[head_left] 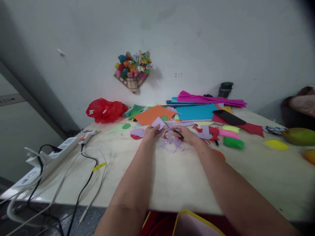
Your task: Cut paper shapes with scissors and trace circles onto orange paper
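A small lavender paper piece [158, 123] is pinched in my left hand [152, 131], which is closed on its lower edge. My right hand [183, 133] is closed round the dark handles of a pair of scissors [178, 134]. The scissor blades point up and left, close to the right side of the lavender piece; whether they touch it I cannot tell. Lavender scraps [171, 146] with cut-out curves lie on the table just below and between my hands. Left of my left hand, rounded lavender pieces [138, 132] rest over red ones.
Orange [154, 114] and blue sheets [197, 112] lie behind my hands, with a black phone [228, 117] to the right. Green, pink and yellow packets [233, 143] sit nearby. A red plastic bag [107, 110] is at the back left; a power strip [52, 159] and cables are at the left edge.
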A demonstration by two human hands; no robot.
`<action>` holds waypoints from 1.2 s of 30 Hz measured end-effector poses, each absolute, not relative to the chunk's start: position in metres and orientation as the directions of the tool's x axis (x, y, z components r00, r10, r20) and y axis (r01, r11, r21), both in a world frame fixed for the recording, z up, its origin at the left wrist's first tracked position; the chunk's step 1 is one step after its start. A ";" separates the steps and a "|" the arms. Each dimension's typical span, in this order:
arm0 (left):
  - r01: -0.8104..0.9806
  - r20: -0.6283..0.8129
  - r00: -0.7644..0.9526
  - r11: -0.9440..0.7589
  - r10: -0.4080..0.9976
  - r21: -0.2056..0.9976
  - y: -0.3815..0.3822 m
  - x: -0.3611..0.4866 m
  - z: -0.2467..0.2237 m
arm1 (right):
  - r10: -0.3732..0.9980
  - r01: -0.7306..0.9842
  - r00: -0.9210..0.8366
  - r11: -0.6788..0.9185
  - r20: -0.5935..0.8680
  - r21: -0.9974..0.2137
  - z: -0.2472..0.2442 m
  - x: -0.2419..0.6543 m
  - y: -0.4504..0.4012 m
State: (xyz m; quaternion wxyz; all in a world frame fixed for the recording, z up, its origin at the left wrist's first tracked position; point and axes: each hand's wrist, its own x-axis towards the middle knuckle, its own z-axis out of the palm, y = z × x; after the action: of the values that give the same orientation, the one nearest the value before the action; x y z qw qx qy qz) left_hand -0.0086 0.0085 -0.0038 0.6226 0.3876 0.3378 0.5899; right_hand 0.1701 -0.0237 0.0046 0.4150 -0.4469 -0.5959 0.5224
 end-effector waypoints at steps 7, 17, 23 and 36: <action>-0.473 0.061 0.093 -0.010 0.994 0.881 0.010 -0.010 -0.007 | 0.965 0.093 -0.262 0.030 0.005 -0.995 0.010 0.169 -0.028; -0.440 0.045 0.143 0.022 0.989 0.898 0.007 -0.009 -0.004 | 0.959 0.098 -0.283 0.029 0.000 -0.995 0.008 0.172 -0.027; -0.423 0.055 0.173 0.024 0.983 0.906 0.008 -0.010 -0.006 | 0.956 0.100 -0.292 0.042 0.011 -0.994 0.005 0.174 -0.025; -0.417 0.053 0.163 0.021 0.985 0.909 0.009 -0.010 -0.006 | 0.960 0.096 -0.280 0.056 0.027 -0.994 0.008 0.171 -0.026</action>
State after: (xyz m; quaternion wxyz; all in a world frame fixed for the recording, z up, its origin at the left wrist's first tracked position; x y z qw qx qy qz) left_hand -0.0101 0.0093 -0.0063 0.6320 0.4268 0.3329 0.5545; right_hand 0.1707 -0.0257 0.0075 0.4086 -0.4392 -0.6008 0.5284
